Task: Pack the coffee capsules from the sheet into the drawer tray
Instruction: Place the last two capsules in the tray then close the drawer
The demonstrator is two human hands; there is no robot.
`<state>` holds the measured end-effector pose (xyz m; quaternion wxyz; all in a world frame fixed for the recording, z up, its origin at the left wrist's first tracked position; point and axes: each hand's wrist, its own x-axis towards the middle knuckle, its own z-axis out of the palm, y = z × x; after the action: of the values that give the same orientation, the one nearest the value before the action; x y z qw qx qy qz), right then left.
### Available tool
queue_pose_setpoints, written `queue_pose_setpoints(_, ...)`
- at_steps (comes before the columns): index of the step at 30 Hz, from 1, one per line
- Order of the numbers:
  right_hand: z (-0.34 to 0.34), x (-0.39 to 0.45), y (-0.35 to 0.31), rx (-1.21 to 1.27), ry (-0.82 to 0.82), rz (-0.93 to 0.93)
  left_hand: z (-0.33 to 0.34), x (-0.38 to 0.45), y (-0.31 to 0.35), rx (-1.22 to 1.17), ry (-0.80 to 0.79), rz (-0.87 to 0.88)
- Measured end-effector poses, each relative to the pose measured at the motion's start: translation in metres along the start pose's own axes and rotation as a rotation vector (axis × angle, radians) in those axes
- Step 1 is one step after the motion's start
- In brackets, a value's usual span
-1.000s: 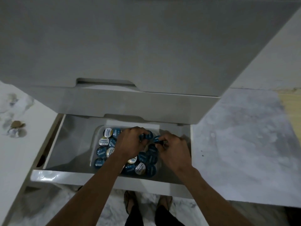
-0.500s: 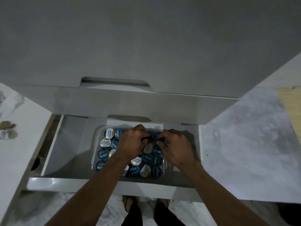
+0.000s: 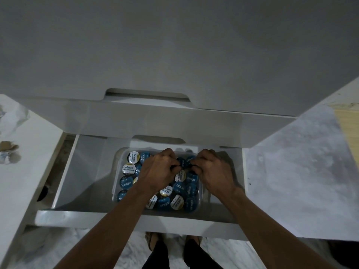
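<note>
A clear plastic tray point(image 3: 116, 167) sits inside the open white drawer point(image 3: 85, 171). It is filled with several round coffee capsules point(image 3: 184, 188), most with blue lids and some with white and gold lids. My left hand point(image 3: 159, 169) and my right hand point(image 3: 213, 171) are both down in the tray's far half, knuckles up. Their fingertips meet around blue capsules point(image 3: 183, 162) at the tray's back middle. Each hand's fingers are curled onto a capsule there. The sheet is not in view.
A closed drawer front point(image 3: 174, 125) overhangs the open drawer's back. White counter lies at the left with crumpled scraps point(image 3: 8, 152). A marbled surface point(image 3: 301, 171) is at the right. My feet point(image 3: 172, 247) stand on the floor below the drawer front.
Both hands have shifted a little toward the tray's back and drawn closer together over the blue capsules. The camera has tilted slightly, so the drawer sits lower in view.
</note>
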<state>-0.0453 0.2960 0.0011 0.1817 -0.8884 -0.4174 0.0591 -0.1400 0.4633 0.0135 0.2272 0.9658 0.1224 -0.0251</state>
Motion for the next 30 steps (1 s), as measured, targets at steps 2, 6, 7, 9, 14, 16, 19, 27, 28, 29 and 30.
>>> queue_pose_setpoints(2,0.0,0.0,0.0,-0.026,0.0,-0.012,0.0,0.0,0.0,0.006,0.006,-0.008)
queue_pose_setpoints(6,-0.001,-0.003,-0.001,-0.1,-0.025,-0.04,0.002,-0.001,0.0,0.007,0.014,-0.028)
queue_pose_setpoints(7,-0.001,-0.004,-0.001,-0.103,-0.035,-0.047,0.002,-0.001,0.0,0.007,0.013,-0.034)
queue_pose_setpoints(9,-0.001,-0.006,0.0,-0.087,-0.052,-0.043,0.003,-0.002,-0.001,0.011,0.009,-0.044)
queue_pose_setpoints(14,0.0,-0.005,-0.002,-0.033,-0.094,-0.002,0.003,-0.002,-0.002,0.015,-0.001,-0.056)
queue_pose_setpoints(16,0.0,-0.004,-0.003,-0.047,-0.093,0.003,0.003,-0.001,-0.002,0.023,-0.008,-0.058)
queue_pose_setpoints(19,0.002,-0.002,-0.005,-0.064,-0.076,0.018,0.004,0.0,-0.001,0.033,-0.009,-0.058)
queue_pose_setpoints(27,-0.003,-0.001,-0.013,-0.028,-0.086,0.056,-0.003,-0.003,-0.001,-0.008,0.018,-0.089)
queue_pose_setpoints(28,-0.005,-0.001,-0.014,-0.002,-0.086,0.069,-0.004,-0.004,-0.002,-0.02,0.022,-0.098)
queue_pose_setpoints(29,-0.007,-0.001,-0.015,0.023,-0.09,0.082,-0.005,-0.005,-0.002,-0.033,0.026,-0.109)
queue_pose_setpoints(30,-0.008,-0.001,-0.016,0.043,-0.091,0.089,-0.006,-0.006,-0.004,-0.048,0.036,-0.118)
